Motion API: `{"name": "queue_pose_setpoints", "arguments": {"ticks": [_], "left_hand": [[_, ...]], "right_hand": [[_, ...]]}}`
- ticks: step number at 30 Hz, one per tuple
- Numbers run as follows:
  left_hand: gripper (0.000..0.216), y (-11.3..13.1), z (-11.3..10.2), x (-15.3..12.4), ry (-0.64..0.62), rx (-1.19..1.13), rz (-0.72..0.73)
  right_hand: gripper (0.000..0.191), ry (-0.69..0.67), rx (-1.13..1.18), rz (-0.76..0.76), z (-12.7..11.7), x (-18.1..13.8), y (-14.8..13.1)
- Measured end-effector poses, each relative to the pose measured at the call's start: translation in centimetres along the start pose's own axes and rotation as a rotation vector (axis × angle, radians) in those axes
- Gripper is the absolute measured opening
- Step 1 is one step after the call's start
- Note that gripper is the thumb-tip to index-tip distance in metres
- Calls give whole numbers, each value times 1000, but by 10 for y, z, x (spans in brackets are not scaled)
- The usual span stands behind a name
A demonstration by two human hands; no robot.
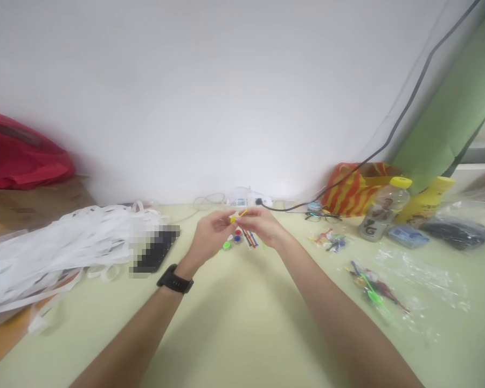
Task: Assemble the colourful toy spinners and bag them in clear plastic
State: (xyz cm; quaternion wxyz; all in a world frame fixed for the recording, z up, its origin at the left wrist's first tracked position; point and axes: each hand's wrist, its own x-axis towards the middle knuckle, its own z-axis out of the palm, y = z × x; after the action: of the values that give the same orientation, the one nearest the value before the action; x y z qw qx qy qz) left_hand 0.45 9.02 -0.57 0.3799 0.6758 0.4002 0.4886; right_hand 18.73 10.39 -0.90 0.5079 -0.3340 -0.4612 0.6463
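My left hand (212, 231), below which a black watch is worn, pinches a small yellow plastic piece (233, 220). Close beside it, my right hand (264, 223) grips a thin yellow stick (243, 213) between thumb and fingers. The two hands nearly meet above the table; whether the yellow parts are joined I cannot tell. Under and between them lie a round green piece (226, 246), a red one (237, 233) and a blue one (237, 238). Several coloured sticks (251, 238) lie just right of these, partly hidden by my right hand.
White strips (60, 248) are heaped at left, with a dark phone (156, 251) alongside. At right are bagged colourful plastic parts (374, 291), a smaller pile (330, 240), eyeglasses (323, 217), a yellow-capped bottle (382, 210) and a striped bag (343, 188). A power strip (238, 200) lies by the wall.
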Motion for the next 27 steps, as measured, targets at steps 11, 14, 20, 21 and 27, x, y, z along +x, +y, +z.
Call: {"name": "queue_pose_setpoints", "arguments": {"ticks": [11,14,20,21,27], "left_hand": [[36,8,-1,-1,9,115,47],[34,14,-3,-3,-52,167,77],[31,30,-9,-5,-168,201,123],[32,33,-10,-5,-189,196,120],[24,31,-9,-8,-276,243,141]], "right_hand": [[8,-6,-234,90,13,-11,-18],[9,-4,-189,51,13,-12,-20],[16,-137,-212,61,5,-15,-22],[15,-158,-224,53,4,-16,-22],[11,-163,-584,0,0,-11,-13]]}}
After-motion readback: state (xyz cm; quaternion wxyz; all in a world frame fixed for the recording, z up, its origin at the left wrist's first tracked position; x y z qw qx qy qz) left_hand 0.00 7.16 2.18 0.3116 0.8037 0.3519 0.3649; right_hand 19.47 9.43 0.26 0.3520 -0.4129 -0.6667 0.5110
